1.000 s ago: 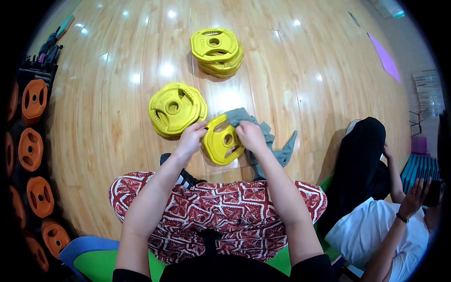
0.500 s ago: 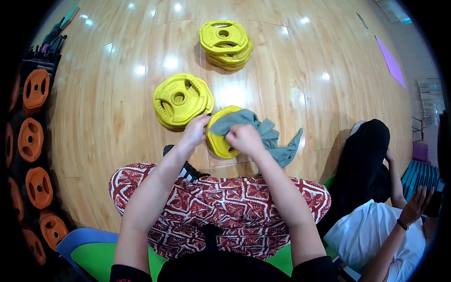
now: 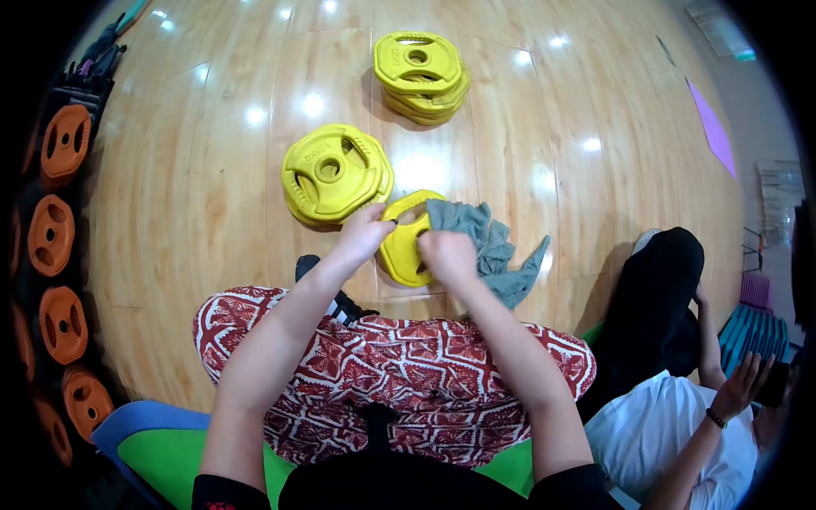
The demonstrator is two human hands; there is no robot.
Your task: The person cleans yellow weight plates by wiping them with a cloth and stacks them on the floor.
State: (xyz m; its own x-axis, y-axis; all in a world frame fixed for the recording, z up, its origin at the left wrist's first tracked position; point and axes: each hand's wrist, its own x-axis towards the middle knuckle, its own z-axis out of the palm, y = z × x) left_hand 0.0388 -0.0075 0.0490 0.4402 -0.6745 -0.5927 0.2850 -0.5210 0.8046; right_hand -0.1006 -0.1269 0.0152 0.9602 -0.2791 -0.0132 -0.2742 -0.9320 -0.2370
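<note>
A yellow weight plate (image 3: 396, 252) is in front of my crossed legs, partly covered on its right by a grey-green cloth (image 3: 497, 255). My left hand (image 3: 365, 231) is closed on the plate's left rim. My right hand (image 3: 449, 257) is bunched on the cloth and presses it against the plate's right side; its fingertips are hidden. Just beyond my left hand lies a stack of yellow weight plates (image 3: 319, 191). Farther off stands another stack of yellow plates (image 3: 416, 75).
Orange weight plates (image 3: 64, 325) hang in a rack along the left. A person in a white shirt (image 3: 676, 425) sits close on my right, holding a dark phone-like object (image 3: 773, 384). Under me is a green mat (image 3: 161, 463). A purple mat (image 3: 711, 127) lies at the far right.
My right hand has drawn the cloth rightward, baring more of the plate's upper part. My left hand keeps its hold on the rim. The view has shifted slightly.
</note>
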